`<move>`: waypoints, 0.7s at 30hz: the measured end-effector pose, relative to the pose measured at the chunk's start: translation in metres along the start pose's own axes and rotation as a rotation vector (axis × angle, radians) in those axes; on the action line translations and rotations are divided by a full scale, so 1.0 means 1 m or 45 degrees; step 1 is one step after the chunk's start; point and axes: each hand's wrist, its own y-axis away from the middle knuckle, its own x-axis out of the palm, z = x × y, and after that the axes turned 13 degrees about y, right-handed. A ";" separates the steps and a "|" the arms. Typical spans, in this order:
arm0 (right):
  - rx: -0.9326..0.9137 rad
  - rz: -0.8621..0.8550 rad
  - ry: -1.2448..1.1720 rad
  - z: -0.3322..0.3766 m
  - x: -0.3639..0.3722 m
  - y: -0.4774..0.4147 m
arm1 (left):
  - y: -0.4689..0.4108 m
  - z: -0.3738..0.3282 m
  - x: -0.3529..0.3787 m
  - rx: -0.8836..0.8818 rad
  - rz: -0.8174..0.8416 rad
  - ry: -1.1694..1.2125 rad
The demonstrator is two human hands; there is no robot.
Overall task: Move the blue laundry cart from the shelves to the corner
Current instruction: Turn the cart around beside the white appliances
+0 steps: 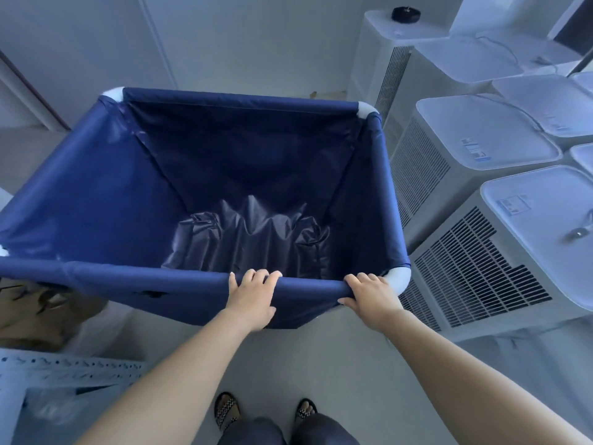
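Observation:
The blue laundry cart (96, 187) fills the middle of the view, a fabric bin on a frame with white corner joints. It is empty inside, its dark liner crumpled at the bottom. My left hand (252, 295) grips the near rim bar around its middle. My right hand (372, 295) grips the same bar close to the near right white corner. Both sets of fingers curl over the bar. The cart's wheels are hidden below the fabric.
Several white machines with vented sides (475, 274) stand close along the cart's right side. A metal shelf rail (70, 369) and a brown bag (35, 309) sit at the lower left. White walls (224, 43) meet beyond the cart. My feet (266, 409) stand on the pale floor.

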 end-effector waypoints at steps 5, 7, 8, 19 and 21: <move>-0.026 0.045 -0.005 0.005 -0.008 0.001 | 0.003 -0.001 -0.004 -0.046 0.013 0.009; -0.026 0.063 0.009 0.009 -0.008 0.002 | 0.005 0.003 -0.005 -0.057 0.028 0.044; -0.025 0.065 0.013 0.012 -0.007 0.003 | 0.006 0.005 -0.005 -0.058 0.027 0.060; 0.009 0.066 -0.068 0.038 -0.013 0.002 | 0.004 0.029 -0.015 -0.080 0.035 0.186; 0.004 0.087 -0.055 0.043 -0.015 0.001 | 0.003 0.033 -0.018 -0.077 0.027 0.192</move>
